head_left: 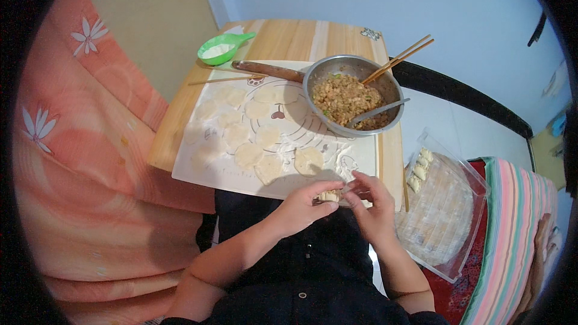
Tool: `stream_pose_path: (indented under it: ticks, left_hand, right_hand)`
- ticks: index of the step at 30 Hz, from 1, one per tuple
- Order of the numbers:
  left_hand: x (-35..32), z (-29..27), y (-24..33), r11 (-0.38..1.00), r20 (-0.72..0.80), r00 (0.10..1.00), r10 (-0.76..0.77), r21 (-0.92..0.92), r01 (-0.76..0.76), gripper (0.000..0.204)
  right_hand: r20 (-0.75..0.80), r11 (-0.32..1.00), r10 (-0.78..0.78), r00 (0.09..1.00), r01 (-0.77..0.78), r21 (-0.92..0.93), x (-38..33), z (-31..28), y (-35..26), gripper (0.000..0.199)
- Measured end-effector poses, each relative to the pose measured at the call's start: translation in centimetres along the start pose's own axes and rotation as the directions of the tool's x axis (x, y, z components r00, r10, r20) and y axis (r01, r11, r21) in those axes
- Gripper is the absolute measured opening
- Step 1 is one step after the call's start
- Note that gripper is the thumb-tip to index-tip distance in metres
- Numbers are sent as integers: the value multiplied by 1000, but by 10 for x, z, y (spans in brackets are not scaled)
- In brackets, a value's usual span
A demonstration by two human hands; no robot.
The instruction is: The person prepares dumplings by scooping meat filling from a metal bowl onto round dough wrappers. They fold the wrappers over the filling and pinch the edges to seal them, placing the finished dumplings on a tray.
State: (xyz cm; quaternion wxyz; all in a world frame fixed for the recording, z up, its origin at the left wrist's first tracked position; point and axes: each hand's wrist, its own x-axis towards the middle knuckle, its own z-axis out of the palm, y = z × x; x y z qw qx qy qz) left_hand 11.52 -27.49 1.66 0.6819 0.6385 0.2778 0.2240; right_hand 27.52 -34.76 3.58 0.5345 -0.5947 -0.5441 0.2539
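Both hands (pixel 337 201) pinch dumpling (pixel 330 195) — filling bowl (pixel 352 93), wrappers (pixel 253 135) beyond.

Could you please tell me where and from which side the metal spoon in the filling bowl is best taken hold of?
Grip the metal spoon by its bare handle end, which juts over the steel bowl's right rim. Come from the right, fingers pinching the flat handle from above. Its scoop end lies buried in the filling, and the chopsticks cross the rim further back, so that side looks more crowded.

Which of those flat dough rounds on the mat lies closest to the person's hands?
The dough round at the mat's near edge, just above the left hand; the others lie farther left or back.
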Motion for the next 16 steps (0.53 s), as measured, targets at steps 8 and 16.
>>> stream_pose_path:
  ticks: [8, 16]
  left_hand:
    - [48, 17, -5, 737, 52, 987, 151, 660, -148, 57]
    - [46, -14, -6, 675, -110, 942, 317, 724, -143, 67]
  right_hand:
    - [-85, 984, 177, 981, -176, 17, -4, -24, 36, 26]
    - [-28, 947, 18, 999, -26, -322, 2, -33, 32, 24]
